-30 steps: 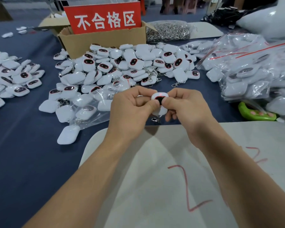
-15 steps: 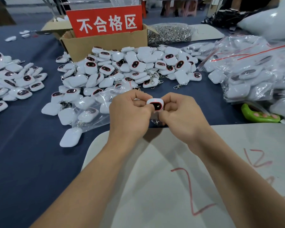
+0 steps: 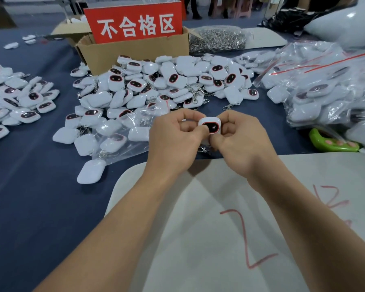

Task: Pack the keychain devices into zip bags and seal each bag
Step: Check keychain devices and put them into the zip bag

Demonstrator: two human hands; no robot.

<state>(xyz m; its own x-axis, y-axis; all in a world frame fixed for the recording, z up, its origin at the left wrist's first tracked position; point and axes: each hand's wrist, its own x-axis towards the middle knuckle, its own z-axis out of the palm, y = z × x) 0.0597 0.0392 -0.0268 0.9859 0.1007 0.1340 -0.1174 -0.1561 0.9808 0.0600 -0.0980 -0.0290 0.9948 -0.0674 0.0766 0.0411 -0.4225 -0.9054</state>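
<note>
Blue-clothed table (image 3: 30,197) bears device pile (image 3: 156,85); left hand (image 3: 171,142) and right hand (image 3: 240,144) pinch 1 keychain device (image 3: 211,126).

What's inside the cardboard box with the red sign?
Only the red sign shows, standing up out of the cardboard box. Its front wall and the sign cover the rest, so its contents cannot be seen.

Glossy white plastic keychain device (image 3: 210,125)
</note>
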